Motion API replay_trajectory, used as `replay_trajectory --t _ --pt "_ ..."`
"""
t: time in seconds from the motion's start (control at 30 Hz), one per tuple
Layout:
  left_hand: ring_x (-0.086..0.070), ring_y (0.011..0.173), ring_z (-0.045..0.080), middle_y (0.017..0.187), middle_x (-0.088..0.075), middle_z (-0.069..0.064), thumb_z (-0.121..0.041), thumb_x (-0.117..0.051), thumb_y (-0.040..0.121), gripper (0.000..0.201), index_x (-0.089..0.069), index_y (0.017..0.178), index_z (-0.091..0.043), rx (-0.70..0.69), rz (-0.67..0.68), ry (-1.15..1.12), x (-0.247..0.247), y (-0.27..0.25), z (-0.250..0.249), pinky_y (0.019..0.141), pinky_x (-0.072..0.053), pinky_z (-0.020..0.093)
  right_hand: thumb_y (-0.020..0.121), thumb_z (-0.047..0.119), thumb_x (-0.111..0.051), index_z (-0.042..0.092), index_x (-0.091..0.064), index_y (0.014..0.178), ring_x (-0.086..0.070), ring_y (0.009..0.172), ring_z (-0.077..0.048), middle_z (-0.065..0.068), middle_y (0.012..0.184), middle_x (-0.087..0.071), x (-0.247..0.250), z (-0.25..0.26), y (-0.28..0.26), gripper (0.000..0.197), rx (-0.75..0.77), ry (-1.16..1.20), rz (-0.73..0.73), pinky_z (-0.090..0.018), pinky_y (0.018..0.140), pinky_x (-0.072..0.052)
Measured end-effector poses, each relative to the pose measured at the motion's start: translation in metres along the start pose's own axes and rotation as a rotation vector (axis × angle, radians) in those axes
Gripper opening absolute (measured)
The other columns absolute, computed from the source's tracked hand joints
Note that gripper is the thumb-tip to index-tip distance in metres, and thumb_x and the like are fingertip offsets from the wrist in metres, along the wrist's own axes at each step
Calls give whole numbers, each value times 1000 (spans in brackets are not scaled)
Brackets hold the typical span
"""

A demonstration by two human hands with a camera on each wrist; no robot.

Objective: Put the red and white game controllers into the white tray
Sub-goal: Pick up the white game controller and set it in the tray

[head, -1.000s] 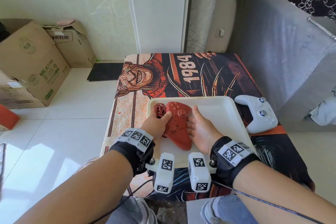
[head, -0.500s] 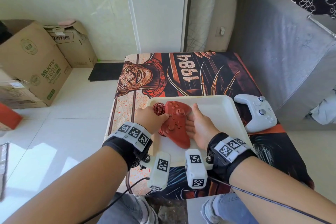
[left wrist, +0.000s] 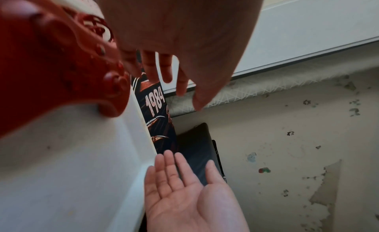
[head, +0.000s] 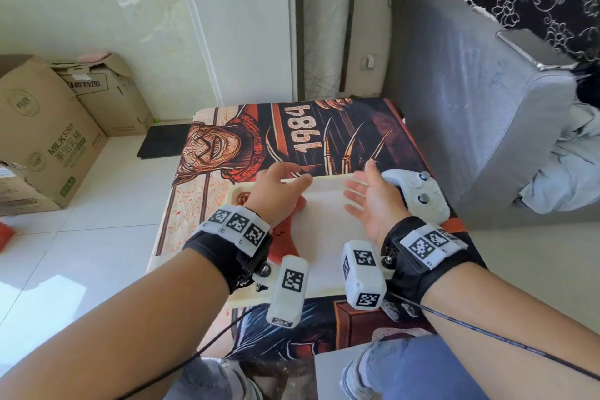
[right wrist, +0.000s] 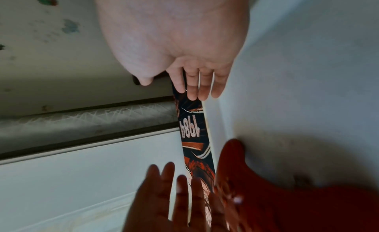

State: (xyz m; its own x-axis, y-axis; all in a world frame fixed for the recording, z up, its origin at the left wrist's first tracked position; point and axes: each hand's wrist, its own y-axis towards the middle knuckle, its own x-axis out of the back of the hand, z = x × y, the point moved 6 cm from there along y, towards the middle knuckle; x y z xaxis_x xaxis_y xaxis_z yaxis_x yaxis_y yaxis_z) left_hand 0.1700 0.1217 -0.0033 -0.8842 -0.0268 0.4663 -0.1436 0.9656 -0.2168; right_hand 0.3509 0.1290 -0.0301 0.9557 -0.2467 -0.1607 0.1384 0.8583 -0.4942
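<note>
The red controller point(head: 285, 237) lies in the left part of the white tray point(head: 324, 230), mostly hidden under my left wrist; it also shows as the red controller point(left wrist: 61, 65) and the red controller point(right wrist: 287, 195). My left hand point(head: 279, 187) hovers above it, fingers straight, holding nothing. My right hand point(head: 370, 198) is raised over the tray's right side, palm turned left, fingers spread and empty. The white controller point(head: 418, 196) rests on the table just right of the tray, behind my right hand. My left hand point(left wrist: 178, 57) and right hand point(right wrist: 190, 73) both show relaxed fingers.
The tray sits on a small table with a printed "1984" cover point(head: 302, 133). A grey sofa point(head: 480, 101) stands close on the right. Cardboard boxes point(head: 48, 133) stand on the tiled floor at left. My knees point(head: 422, 370) are at the table's near edge.
Both hands have let go of the red controller, which now lies in the tray. They lifted and moved apart, the right hand toward the white controller.
</note>
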Motion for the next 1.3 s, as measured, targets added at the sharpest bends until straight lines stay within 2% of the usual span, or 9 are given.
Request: replay_trajectory --t 0.17,0.3,0.5,0.67,0.83,0.97,1.07,1.2,1.3 --pt "-58 115 18 123 -61 1 -48 -56 91 42 -60 123 -21 57 162 -239 -53 1 -23 102 -48 42 99 48 -34 15 -54 131 -57 109 -19 -4 121 -60 45 36 6 50 111 -43 -41 -37 96 -43" --pt "-54 123 18 132 -57 3 -43 -54 94 40 -55 125 -17 134 248 -441 -96 1 -33 108 -41 40 98 47 -35 16 -57 128 -58 100 -15 -2 117 -61 82 53 14 48 134 -73 -106 -37 101 -40" --pt "-47 135 22 146 -49 7 -41 -49 98 56 -44 143 -8 230 316 -515 -150 4 -45 112 -36 38 98 48 -36 15 -56 130 -51 105 -17 0 115 -58 129 53 30 50 105 -115 -179 -32 90 -38" --pt "-55 115 18 115 -53 2 -49 -49 95 50 -55 123 -8 324 412 -438 -187 10 -54 98 -39 31 96 51 -36 16 -54 132 -51 114 -19 -3 130 -57 155 41 44 54 33 -159 -198 -32 88 -36" --pt "-53 128 29 137 -57 12 -69 -53 77 91 -47 139 -3 383 342 -328 -210 25 -49 112 -36 44 97 50 -38 15 -54 134 -50 101 -16 -3 129 -57 167 32 55 53 -51 -145 -186 -26 64 -39" --pt "-58 123 30 132 -63 12 -84 -48 43 122 -53 137 -6 374 324 -272 -233 47 -28 110 -39 47 96 49 -41 14 -54 134 -52 100 -17 -5 134 -57 169 28 67 53 -77 -102 -161 -29 72 -43" --pt "-61 117 30 127 -67 10 -86 -48 43 120 -56 135 -9 395 304 -283 -237 51 -22 106 -43 47 95 51 -43 14 -54 133 -55 104 -20 -6 132 -58 167 23 73 54 -97 -56 -130 -36 87 -47" --pt "-61 116 30 126 -66 12 -71 -52 73 86 -55 133 -9 400 312 -312 -234 41 -33 105 -44 48 88 58 -47 19 -61 125 -60 112 -24 -4 127 -63 168 17 77 55 -108 -54 -138 -46 99 -48" --pt "-62 114 29 119 -68 10 -68 -58 64 82 -61 122 -11 390 301 -300 -232 37 -37 104 -45 47 87 59 -44 22 -65 117 -61 111 -24 -4 123 -65 169 21 75 52 -84 -65 -141 -45 97 -48"
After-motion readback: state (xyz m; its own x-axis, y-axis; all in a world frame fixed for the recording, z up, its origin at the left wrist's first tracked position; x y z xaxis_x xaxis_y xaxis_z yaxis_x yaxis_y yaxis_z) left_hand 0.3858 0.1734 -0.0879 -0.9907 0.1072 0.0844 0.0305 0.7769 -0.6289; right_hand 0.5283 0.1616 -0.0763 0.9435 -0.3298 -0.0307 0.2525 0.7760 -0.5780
